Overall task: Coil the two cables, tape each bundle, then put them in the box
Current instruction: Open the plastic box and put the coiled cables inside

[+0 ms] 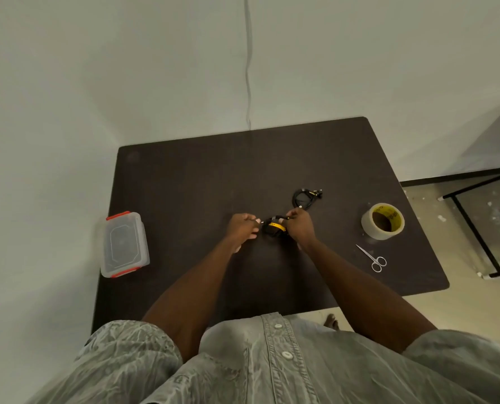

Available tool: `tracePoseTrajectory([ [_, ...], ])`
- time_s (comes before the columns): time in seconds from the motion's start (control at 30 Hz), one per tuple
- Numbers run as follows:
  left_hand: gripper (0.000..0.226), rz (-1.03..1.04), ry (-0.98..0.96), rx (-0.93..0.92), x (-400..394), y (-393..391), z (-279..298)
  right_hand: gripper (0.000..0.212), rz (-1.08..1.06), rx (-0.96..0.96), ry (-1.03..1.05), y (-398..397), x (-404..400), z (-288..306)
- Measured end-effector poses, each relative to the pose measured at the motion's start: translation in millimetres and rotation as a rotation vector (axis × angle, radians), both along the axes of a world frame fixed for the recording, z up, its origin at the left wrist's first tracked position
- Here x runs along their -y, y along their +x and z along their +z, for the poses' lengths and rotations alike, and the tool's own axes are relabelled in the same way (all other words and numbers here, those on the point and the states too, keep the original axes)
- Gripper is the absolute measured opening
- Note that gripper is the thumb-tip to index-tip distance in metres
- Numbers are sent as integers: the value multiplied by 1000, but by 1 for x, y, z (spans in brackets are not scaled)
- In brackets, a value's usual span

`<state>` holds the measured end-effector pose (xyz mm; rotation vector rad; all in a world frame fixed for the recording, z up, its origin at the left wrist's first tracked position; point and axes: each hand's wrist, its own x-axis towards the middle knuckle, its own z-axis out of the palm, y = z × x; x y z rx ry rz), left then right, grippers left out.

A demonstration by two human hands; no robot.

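Filling most of the view, a dark table (pixel 184 185) carries a closed clear box (pixel 124 244) with red clips at its left edge. Near the right edge stand a tape roll (pixel 383 221) and scissors (pixel 372 258). At the middle, the left hand (pixel 241 228) and right hand (pixel 299 227) both grasp a black cable bundle (pixel 273 228) bearing a yellow band; a second coiled cable (pixel 304 198) lies just behind.

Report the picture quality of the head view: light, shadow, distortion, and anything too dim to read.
Head view: dim, even indoor light with no glare; wide-angle distortion bows the table edges; a soft shadow lies beside the tape roll; the black cable bundle between the left hand and right hand merges with the dark tabletop, so its coils are hard to read.
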<state>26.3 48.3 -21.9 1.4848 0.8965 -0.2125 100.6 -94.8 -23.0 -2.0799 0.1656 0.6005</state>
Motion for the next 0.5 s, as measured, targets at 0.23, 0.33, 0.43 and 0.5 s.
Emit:
tracePoseTrajectory([
  [0.23, 18, 7, 299, -88, -7, -10, -15, 14, 159, 188, -265, 4, -7, -2],
  [0.33, 18, -28, 380, -90, -12, -14, -8, 22, 269, 280, -435, 3, -9, -7],
  [0.43, 22, -54, 501, -92, -18, -22, 1, 29, 214, 297, -552, -2, -12, -7],
  [0.5, 24, -31, 619, -80, -27, -34, 5, 31, 192, 362, -569, -9, -16, -2],
])
